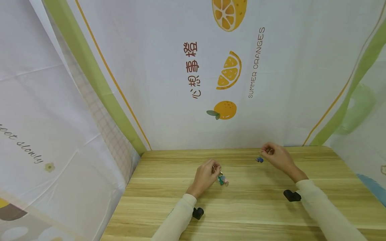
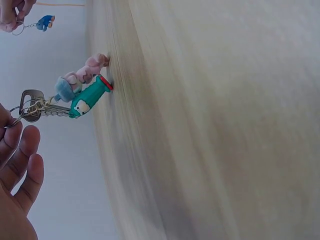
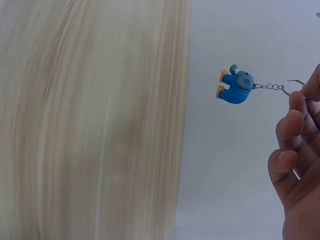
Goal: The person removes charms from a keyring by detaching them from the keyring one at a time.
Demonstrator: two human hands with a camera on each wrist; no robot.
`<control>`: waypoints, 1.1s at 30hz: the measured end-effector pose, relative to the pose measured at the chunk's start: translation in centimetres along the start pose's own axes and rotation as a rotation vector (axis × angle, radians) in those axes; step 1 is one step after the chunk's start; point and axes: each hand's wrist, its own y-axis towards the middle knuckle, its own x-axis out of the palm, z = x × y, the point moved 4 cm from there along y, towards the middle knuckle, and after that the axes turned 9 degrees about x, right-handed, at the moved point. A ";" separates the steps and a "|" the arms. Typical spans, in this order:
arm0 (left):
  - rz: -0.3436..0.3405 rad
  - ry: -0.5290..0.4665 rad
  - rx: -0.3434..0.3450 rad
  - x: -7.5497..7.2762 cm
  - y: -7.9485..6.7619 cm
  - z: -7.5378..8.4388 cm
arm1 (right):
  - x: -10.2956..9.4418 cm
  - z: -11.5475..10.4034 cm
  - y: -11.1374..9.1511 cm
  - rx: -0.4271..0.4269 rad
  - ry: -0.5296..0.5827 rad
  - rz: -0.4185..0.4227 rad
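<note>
In the head view my left hand (image 1: 205, 176) pinches a metal key ring over the middle of the table. From it hang a silver key (image 2: 33, 104), a green figure (image 2: 89, 98) with big white eyes and a red end, and a small pink and light-blue figure (image 2: 82, 76). Whether these figures touch the tabletop, I cannot tell. Farther back and to the right, my right hand (image 1: 279, 160) pinches the ring of a keychain (image 3: 270, 86). A blue elephant charm (image 3: 236, 90) with orange feet dangles from its chain, apart from the other bunch.
The wood-grain table (image 1: 244, 209) reaches back to a white cloth (image 1: 169, 110) printed with oranges. More printed cloth (image 1: 75, 110) hangs along the left side and the right. Black mounts (image 1: 292, 195) sit at both wrists.
</note>
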 end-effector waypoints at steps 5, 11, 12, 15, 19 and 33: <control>-0.006 -0.004 -0.010 -0.1 0.0 -0.1 | -0.4 0.5 -0.1 -0.003 0.007 0.021; -0.019 -0.013 -0.028 -0.2 0.0 -0.2 | -0.9 1.2 -0.1 0.026 -0.019 0.008; -0.020 -0.015 -0.029 -0.2 0.0 -0.2 | -1.0 1.3 -0.1 0.027 -0.024 0.005; -0.021 -0.019 -0.032 -0.1 0.1 -0.3 | -1.4 1.5 -0.1 0.028 -0.034 0.005; -0.017 -0.018 -0.023 -0.1 0.1 -0.3 | -1.9 1.8 -0.2 0.037 -0.038 0.004; -0.010 -0.014 0.001 -0.1 0.1 -0.2 | -2.7 3.1 -0.3 0.081 -0.053 0.024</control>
